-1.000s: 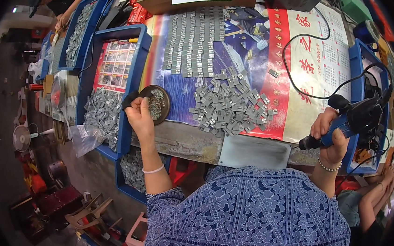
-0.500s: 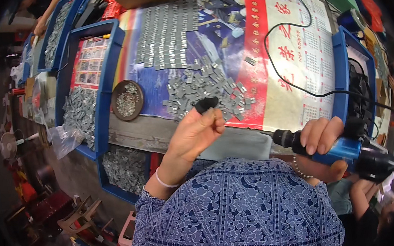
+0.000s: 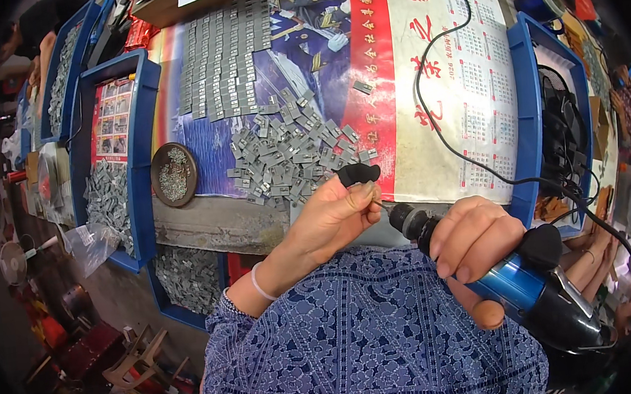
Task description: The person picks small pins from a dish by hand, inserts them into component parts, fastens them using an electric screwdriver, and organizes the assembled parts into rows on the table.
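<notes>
Over the near edge of the tabletop [image 3: 220, 226], the two hands meet in front of the patterned garment [image 3: 364, 320]: the left hand [image 3: 332, 214] is narrow, thumb and forefinger pinched together, with a black cover [image 3: 358, 174] on one finger, and the right hand [image 3: 477, 241] is wrapped round the blue barrel of an electric driver [image 3: 514, 283], held at a slant. The driver's thin bit [image 3: 384, 204] points at the pinched fingertips; at this scale I can't tell whether a small part sits between them or whether the bit touches it. The step in hand looks to be bringing bit and fingertips together, so the next move calls for a quiet left pinch and a driver lined up straight with it. Beyond the hands, towards the middle of the near edge, lies a loose heap of grey pieces [image 3: 289, 150]; farther off, towards the far-left corner, similar pieces stand in close rows [image 3: 225, 62], while a single piece [image 3: 363, 87] lies apart on the poster's red band. By the near-left corner a round dish [image 3: 178, 202] holds small metal parts, just beside a blue tray [image 3: 137, 137] along the left edge. Another blue bin [image 3: 524, 111] stands at the right edge, a black cord [image 3: 420, 90] looping towards it.
</notes>
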`<state>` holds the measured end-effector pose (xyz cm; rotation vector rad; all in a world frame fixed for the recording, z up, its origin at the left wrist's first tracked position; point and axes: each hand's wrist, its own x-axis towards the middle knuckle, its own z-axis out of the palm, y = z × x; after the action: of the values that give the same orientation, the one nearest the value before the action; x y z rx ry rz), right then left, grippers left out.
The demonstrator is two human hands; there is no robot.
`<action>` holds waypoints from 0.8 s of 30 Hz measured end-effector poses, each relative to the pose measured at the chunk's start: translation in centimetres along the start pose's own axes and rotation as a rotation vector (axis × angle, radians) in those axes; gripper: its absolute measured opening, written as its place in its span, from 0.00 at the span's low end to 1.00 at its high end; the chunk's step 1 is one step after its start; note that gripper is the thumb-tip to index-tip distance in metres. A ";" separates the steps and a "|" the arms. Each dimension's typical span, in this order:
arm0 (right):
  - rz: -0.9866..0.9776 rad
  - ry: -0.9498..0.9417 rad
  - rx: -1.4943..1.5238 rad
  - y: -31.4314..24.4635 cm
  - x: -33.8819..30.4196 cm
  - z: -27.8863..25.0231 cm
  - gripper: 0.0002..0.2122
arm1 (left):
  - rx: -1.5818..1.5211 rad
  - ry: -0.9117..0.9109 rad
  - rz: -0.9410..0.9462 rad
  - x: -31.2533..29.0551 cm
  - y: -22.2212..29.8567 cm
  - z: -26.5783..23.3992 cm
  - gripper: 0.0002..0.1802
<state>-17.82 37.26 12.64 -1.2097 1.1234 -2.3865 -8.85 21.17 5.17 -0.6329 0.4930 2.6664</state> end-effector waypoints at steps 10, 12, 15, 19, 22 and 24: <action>0.101 -0.134 -0.103 -0.3 0.3 -0.8 0.20 | 0.015 -0.019 0.008 0.4 -0.1 -0.5 0.14; 0.104 -0.126 -0.103 -0.1 0.3 -0.5 0.20 | 0.019 -0.017 0.001 0.3 -0.1 -0.5 0.13; 0.095 -0.081 -0.076 0.2 0.1 -0.4 0.20 | 0.029 0.005 0.001 0.3 0.0 -0.2 0.09; 0.121 -0.119 -0.106 0.2 0.2 -0.4 0.19 | 0.025 0.044 -0.003 0.3 0.0 -0.2 0.06; 0.132 -0.130 -0.123 0.1 0.2 -0.4 0.19 | 0.021 0.041 -0.019 0.4 0.0 -0.3 0.06; 0.144 -0.136 -0.131 0.0 0.1 -0.4 0.19 | 0.016 0.042 -0.016 0.4 0.0 -0.3 0.07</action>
<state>-18.18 37.40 12.59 -1.2643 1.2929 -2.1211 -9.04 21.15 4.70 -0.6863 0.5188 2.6364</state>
